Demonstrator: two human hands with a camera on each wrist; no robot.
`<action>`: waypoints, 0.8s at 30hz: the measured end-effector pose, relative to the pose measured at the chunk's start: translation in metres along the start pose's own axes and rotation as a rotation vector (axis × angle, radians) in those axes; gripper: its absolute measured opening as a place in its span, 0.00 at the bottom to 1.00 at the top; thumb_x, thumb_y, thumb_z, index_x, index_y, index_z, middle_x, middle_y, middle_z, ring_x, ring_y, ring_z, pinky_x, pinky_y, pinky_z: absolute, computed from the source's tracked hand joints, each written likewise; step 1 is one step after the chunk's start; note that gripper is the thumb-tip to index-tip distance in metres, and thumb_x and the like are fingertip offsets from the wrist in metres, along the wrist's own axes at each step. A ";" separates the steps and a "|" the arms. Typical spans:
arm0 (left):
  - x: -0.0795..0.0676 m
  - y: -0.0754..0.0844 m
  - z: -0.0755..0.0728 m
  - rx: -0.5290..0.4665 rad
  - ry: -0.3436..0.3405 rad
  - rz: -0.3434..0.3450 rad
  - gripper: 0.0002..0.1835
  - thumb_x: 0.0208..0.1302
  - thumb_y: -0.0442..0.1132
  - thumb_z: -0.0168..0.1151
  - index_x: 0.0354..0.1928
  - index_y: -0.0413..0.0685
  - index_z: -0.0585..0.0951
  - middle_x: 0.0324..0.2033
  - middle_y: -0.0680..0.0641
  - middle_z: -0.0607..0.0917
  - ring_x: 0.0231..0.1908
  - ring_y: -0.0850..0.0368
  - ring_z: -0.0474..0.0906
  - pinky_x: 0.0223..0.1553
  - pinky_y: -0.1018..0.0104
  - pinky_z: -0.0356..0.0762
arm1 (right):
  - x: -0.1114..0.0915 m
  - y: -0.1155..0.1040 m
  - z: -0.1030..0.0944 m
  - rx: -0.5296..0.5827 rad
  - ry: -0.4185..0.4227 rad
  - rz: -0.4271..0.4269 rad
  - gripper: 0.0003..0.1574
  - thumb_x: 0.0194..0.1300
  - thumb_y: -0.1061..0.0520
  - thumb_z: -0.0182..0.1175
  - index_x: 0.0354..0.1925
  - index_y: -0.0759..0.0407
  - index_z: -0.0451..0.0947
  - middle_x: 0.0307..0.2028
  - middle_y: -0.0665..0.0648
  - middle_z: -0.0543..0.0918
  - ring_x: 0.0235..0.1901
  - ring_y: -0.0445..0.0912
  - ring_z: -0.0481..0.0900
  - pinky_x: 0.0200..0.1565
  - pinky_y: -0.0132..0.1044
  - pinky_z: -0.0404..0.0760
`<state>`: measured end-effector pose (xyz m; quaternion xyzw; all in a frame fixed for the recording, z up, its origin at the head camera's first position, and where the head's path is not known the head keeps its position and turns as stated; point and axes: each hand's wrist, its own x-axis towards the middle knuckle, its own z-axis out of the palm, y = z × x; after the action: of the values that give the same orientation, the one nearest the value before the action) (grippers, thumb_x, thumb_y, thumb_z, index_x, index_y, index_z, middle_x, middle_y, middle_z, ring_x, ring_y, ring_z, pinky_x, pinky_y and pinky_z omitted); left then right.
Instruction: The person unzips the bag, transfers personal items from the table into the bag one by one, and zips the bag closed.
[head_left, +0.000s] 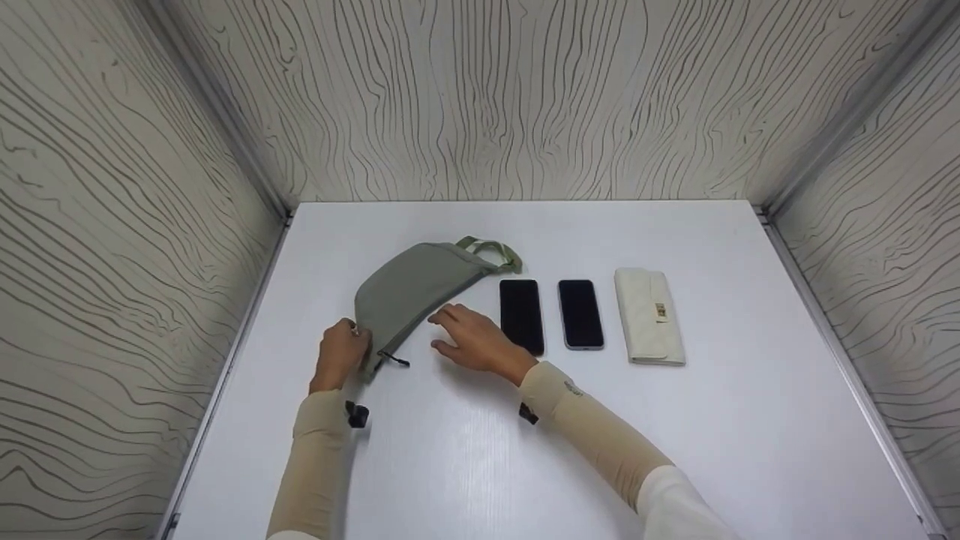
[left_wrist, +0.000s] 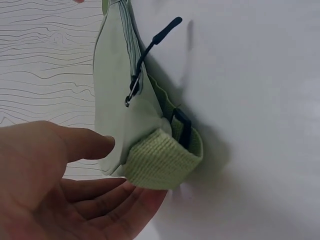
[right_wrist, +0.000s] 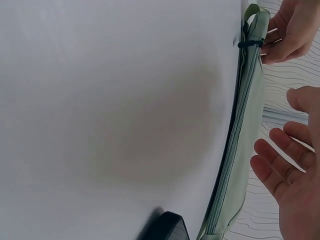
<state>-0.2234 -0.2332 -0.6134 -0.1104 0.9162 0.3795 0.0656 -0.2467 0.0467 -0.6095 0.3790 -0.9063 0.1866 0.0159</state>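
Observation:
A sage-green belt bag [head_left: 412,281] lies slantwise on the left half of the table, its zipper edge facing the person. My left hand [head_left: 341,354] holds its left end, with the thumb on one side and the fingers under the folded webbing strap [left_wrist: 162,160]. A dark cord zipper pull [left_wrist: 167,30] hangs from the zipper close to that end. My right hand [head_left: 476,339] hovers beside the zipper edge, fingers loosely spread and nothing in them. Green strap webbing [head_left: 516,264] loops out at the bag's far right end.
Right of the bag lie a black phone [head_left: 521,315], a second phone [head_left: 581,315] with a light edge, and a cream quilted wallet [head_left: 645,319] with a gold clasp. My right wrist passes close to the first phone. Patterned panels [head_left: 480,97] enclose the white table [head_left: 465,465].

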 end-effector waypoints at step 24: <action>0.000 0.000 0.003 -0.112 0.028 -0.050 0.20 0.68 0.36 0.57 0.55 0.27 0.79 0.40 0.36 0.86 0.31 0.54 0.80 0.31 0.66 0.76 | 0.012 -0.014 0.020 0.002 -0.071 -0.014 0.25 0.80 0.48 0.59 0.68 0.55 0.75 0.63 0.55 0.80 0.62 0.49 0.80 0.63 0.43 0.81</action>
<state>-0.2232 -0.2313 -0.6155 -0.1419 0.8914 0.4269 0.0559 -0.2427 0.0228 -0.6212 0.3920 -0.9033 0.1736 -0.0155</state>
